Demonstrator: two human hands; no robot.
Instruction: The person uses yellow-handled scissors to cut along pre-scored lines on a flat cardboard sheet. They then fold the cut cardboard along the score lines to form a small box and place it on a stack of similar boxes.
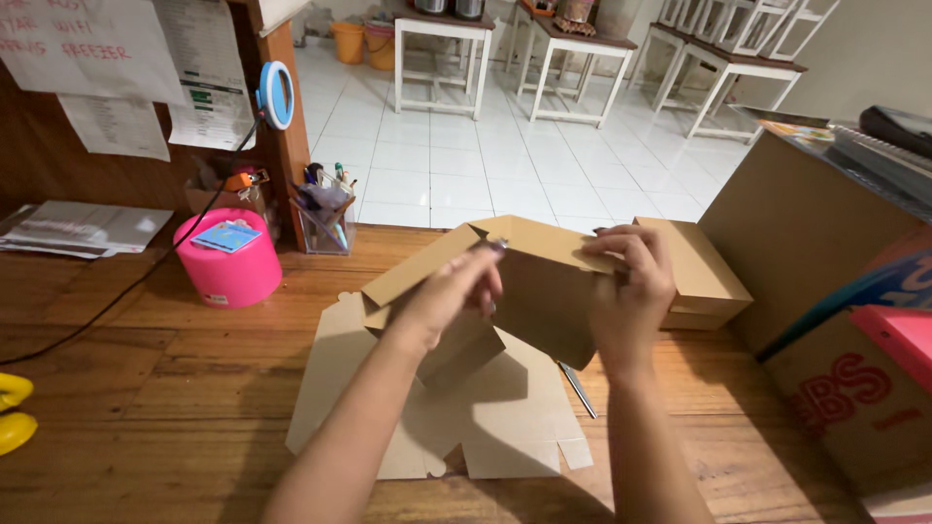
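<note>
Flat die-cut cardboard sheets [485, 427] lay nearest on the tabletop [175, 388]. Above them, my left hand [449, 296] and right hand [629, 286] each gripped the half-folded cardboard box [539, 291]; best kept square while creasing. Finished box [699, 277] just behind.

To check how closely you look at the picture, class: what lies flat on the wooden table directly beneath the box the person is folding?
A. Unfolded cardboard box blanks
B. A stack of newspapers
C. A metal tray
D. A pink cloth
A: under the half-folded cardboard box, held by the left hand and the right hand, flat cardboard blanks with cut tabs are spread on the wooden table.
</note>
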